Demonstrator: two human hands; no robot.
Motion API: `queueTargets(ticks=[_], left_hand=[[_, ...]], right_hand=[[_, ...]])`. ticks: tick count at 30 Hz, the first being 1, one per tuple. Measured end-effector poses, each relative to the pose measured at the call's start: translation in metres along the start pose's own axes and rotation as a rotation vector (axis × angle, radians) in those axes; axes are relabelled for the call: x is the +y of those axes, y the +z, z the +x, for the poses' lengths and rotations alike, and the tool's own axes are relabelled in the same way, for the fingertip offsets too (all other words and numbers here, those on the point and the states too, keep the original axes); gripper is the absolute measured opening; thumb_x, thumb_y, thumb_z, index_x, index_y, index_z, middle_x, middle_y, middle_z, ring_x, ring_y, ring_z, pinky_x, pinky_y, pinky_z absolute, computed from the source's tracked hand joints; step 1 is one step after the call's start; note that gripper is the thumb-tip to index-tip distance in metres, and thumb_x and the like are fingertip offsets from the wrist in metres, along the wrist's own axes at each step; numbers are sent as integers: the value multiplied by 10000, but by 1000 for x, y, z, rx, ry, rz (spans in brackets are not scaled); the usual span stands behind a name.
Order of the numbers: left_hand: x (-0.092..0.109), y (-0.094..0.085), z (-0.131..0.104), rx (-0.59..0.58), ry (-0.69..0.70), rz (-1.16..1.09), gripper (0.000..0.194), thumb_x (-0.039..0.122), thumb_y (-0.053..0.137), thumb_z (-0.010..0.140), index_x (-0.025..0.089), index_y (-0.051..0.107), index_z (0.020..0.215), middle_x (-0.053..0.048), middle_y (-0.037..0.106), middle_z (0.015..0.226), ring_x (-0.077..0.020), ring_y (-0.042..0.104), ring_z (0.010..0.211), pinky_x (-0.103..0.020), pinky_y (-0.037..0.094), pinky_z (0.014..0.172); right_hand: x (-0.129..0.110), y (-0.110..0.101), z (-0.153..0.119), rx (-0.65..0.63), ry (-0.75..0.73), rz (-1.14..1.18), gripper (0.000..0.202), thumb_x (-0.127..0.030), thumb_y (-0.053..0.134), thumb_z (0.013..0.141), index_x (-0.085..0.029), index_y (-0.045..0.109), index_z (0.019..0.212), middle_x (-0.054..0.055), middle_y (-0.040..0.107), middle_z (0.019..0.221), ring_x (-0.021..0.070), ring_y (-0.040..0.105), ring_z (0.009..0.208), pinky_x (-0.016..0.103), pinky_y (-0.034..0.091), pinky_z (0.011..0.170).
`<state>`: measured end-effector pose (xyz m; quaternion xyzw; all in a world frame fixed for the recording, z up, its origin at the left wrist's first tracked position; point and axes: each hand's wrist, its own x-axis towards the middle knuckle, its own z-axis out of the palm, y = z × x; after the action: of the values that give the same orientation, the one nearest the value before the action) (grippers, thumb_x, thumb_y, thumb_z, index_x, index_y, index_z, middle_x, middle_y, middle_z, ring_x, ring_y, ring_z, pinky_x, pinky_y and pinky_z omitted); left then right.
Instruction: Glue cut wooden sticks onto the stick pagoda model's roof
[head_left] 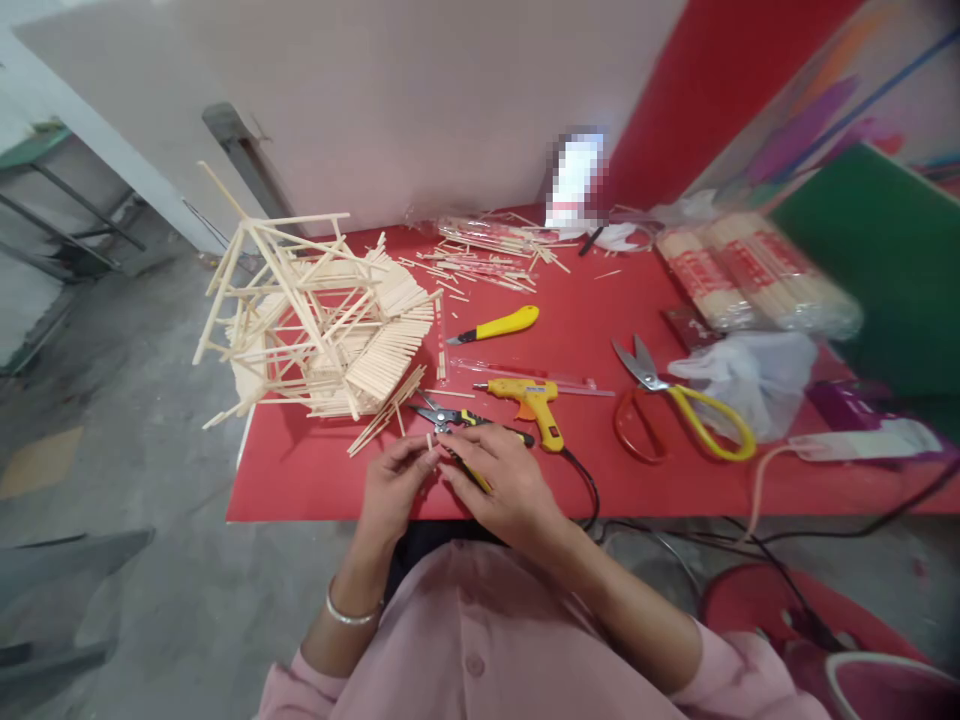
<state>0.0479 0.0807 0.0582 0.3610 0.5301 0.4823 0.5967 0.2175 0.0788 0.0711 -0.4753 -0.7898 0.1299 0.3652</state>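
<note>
My left hand [397, 487] pinches a short wooden stick [430, 442] upright between thumb and fingertips. Close beside it, my right hand [504, 480] has bent fingers, their tips near the stick; what they hold, if anything, I cannot make out. Beneath the right hand are black-and-yellow cutting pliers [450, 417], jaws open and handles partly covered. Just beyond my left hand lie several loose sticks [386, 415]. At the left of the table stands a framework of glued wooden sticks [300, 280], with fan-like panels and a pointed top.
On the red table [300, 490] lie a yellow glue gun [536, 397], a yellow utility knife [499, 324] and large scissors [652, 385]. Scattered sticks [495, 255] lie behind. Packed stick bundles [750, 265] and a plastic bag [757, 380] are at right. Cords hang off the front edge.
</note>
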Motion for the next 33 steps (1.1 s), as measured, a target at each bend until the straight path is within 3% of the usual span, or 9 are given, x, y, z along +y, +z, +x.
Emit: queueTargets(ticks=[5, 9, 12, 15, 17, 20, 24, 29, 33], left_hand=[[6, 5, -4, -105, 185, 187, 135, 304, 774, 751, 179, 779, 803, -41, 704, 793, -151, 633, 766, -255, 515, 717], [11, 12, -13, -115, 343, 406, 106, 235, 681, 818, 196, 768, 772, -11, 634, 687, -127, 588, 652, -236, 473, 624], [17, 17, -19, -77, 470, 532, 134, 211, 651, 838, 218, 783, 820, -7, 610, 665, -119, 570, 611, -228, 456, 578], [23, 18, -22, -50, 461, 481, 102, 247, 686, 825, 218, 780, 795, -26, 657, 694, -131, 603, 630, -235, 483, 580], [26, 17, -23, 10, 334, 319, 111, 304, 744, 782, 199, 756, 747, -27, 673, 681, -128, 605, 592, -229, 479, 535], [30, 15, -22, 104, 72, -38, 270, 408, 833, 670, 174, 717, 739, -11, 665, 640, -96, 550, 485, -192, 405, 419], [40, 14, -18, 104, -83, -307, 365, 419, 888, 584, 157, 687, 740, 5, 638, 644, -43, 471, 462, -145, 331, 388], [47, 16, -13, 62, -105, -379, 345, 433, 848, 658, 162, 656, 754, 71, 441, 491, -36, 379, 428, -133, 264, 374], [38, 12, -16, 121, 51, -204, 327, 457, 800, 725, 174, 701, 858, 44, 523, 550, -58, 439, 457, -160, 324, 405]], right_hand=[[-3, -3, 5, 12, 48, 216, 248, -285, 538, 963, -216, 704, 1134, 65, 674, 931, 167, 616, 886, 315, 519, 795], [-3, -8, 11, 52, 170, 331, 181, -344, 631, 912, -219, 746, 850, 32, 669, 782, 151, 616, 786, 288, 494, 739], [-1, -10, 16, -45, 343, 487, 264, -411, 651, 884, -202, 710, 735, 16, 640, 706, 134, 584, 695, 255, 449, 635], [2, -12, 20, -76, 554, 755, 432, -530, 588, 900, -190, 598, 634, -14, 546, 582, 108, 498, 550, 243, 407, 542], [2, -16, 22, -23, 611, 835, 545, -566, 463, 956, -202, 490, 552, -28, 463, 504, 93, 427, 471, 242, 378, 495], [-5, -21, 25, 27, 365, 639, 525, -509, 514, 953, -198, 511, 530, -3, 526, 538, 102, 494, 515, 245, 413, 524], [-19, -16, 27, 161, -79, 330, 50, -247, 690, 867, -210, 709, 895, 34, 725, 817, 134, 646, 718, 264, 517, 685], [-24, -2, 32, 313, -223, 220, 204, -116, 641, 855, -234, 710, 1006, 29, 738, 826, 146, 669, 748, 294, 545, 720], [-25, -1, 43, 374, -255, 167, 250, -97, 652, 835, -248, 701, 1029, 18, 736, 807, 143, 668, 712, 303, 538, 697]])
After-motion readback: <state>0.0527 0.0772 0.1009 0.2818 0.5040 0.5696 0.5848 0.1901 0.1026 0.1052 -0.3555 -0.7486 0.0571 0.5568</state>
